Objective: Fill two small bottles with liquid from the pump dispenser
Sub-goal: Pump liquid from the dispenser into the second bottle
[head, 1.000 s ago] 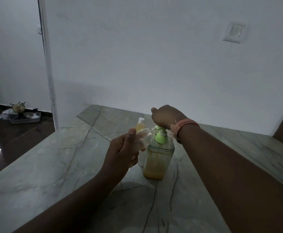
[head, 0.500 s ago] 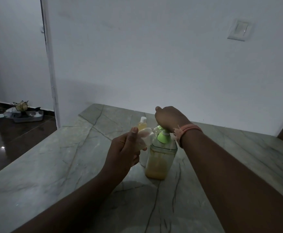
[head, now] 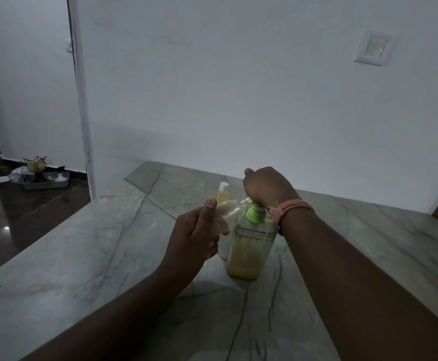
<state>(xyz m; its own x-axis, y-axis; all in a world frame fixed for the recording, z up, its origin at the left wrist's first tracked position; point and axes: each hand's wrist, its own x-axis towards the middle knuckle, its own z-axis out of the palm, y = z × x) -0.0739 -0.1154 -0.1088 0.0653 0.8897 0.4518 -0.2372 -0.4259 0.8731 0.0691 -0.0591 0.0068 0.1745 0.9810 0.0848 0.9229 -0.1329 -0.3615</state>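
While the right hand (head: 266, 187) presses down on the pump dispenser (head: 250, 243) on the table (head: 82, 256), left hand (head: 199, 235) grips the small bottle (head: 228, 213) tilted at the spout; keep its mouth directly under. Capped second bottle (head: 222, 195) stands behind.

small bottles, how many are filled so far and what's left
One looks done: the capped bottle stands behind, holding yellow liquid. In hand: the left hand holds a clear bottle at the spout while the right hand presses the pump dispenser. Left: filling it, then capping.
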